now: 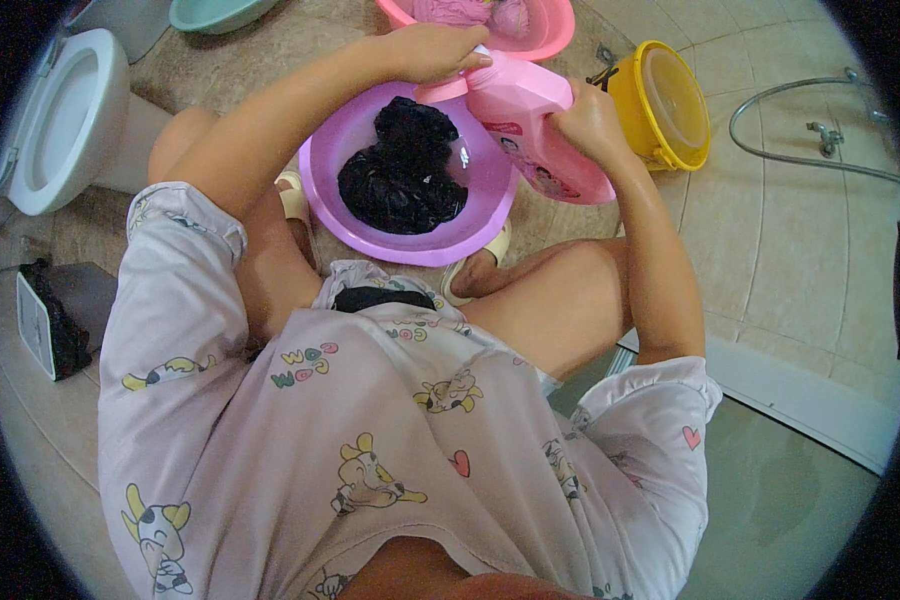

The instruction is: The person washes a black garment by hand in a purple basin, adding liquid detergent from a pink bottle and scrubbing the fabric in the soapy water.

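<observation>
A pink plastic detergent bottle (529, 127) is tilted over the right side of a purple basin (412, 251), its neck towards the upper left. My right hand (596, 124) is closed around the bottle's handle. At the neck, my left hand (446, 54) has its fingers on the white spout; a pink cap (442, 91) is just below these fingers, and whether they hold it I cannot tell. Wet black cloth (409, 176) lies bunched in water in the basin. No stream from the spout can be made out.
Behind the purple basin stands a pink basin (551, 34) with pink cloth (454, 11). A lidded yellow bucket (667, 105) is at the right, near a wall tap (827, 140) with a hose. To the left are a toilet (67, 124), a black-lined bin (37, 322) and a green basin (217, 15).
</observation>
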`<state>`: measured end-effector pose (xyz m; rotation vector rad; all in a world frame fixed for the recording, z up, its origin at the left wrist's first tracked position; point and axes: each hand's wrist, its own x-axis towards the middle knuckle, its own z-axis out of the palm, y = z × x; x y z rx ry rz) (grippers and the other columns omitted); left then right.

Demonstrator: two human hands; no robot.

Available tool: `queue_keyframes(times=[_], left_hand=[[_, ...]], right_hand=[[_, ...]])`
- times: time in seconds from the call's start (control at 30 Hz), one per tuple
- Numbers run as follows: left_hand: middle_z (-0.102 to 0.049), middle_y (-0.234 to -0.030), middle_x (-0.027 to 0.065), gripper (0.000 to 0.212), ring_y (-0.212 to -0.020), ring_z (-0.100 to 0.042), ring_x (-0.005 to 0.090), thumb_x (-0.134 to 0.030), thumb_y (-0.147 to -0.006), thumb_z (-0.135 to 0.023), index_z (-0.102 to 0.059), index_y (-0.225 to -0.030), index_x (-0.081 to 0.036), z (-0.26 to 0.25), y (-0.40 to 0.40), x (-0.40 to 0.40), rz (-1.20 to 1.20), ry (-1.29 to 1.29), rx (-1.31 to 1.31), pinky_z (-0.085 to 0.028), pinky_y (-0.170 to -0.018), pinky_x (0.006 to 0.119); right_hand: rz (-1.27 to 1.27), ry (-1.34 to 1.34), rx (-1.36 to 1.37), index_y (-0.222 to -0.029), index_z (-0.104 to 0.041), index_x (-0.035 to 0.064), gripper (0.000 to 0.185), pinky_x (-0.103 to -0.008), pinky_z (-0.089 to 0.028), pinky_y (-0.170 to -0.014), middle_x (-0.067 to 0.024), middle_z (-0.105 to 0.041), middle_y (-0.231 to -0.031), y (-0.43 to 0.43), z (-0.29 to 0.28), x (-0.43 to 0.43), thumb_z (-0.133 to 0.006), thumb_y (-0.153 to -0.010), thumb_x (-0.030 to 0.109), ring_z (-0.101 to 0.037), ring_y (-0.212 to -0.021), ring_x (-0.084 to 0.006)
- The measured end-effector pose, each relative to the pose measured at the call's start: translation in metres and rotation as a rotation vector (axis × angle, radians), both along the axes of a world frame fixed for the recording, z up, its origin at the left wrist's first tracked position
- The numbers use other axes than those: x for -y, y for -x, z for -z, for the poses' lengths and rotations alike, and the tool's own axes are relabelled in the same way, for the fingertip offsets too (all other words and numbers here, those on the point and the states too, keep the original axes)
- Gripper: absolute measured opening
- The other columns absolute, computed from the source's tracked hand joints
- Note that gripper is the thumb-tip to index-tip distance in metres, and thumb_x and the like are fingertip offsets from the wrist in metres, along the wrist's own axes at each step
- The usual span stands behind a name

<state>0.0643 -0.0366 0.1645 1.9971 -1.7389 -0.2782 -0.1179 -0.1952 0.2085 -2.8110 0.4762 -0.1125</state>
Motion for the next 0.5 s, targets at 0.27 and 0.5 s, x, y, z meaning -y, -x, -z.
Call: queue_keyframes(times=[0.27,0.5], left_hand=[[-0.059,-0.093,0.0174,0.067,-0.082,-0.058,0.0272,-0.061,-0.081,-0.040,-0.046,-0.110,0.000,0.011,0.006,0.005,-0.340,-0.450,-0.861,-0.045,-0.070,0.039],[-0.058,-0.087,0.0128,0.052,-0.078,-0.058,0.0219,-0.053,-0.083,-0.046,-0.047,-0.108,-0.007,0.017,-0.014,-0.002,0.032,-0.089,-0.269,-0.046,-0.069,0.037]], right_hand=[[-0.008,0.138,-0.090,-0.086,-0.061,0.0038,0.028,-0.0453,-0.046,-0.072,-0.0221,-0.061,-0.082,0.004,0.002,-0.011,-0.058,-0.067,0.024,-0.058,-0.080,-0.0381],[-0.028,0.051,-0.049,-0.088,-0.061,0.0039,0.029,-0.0452,-0.046,-0.071,-0.0220,-0.061,-0.083,0.001,0.002,-0.006,-0.058,-0.068,0.025,-0.058,-0.080,-0.0380]])
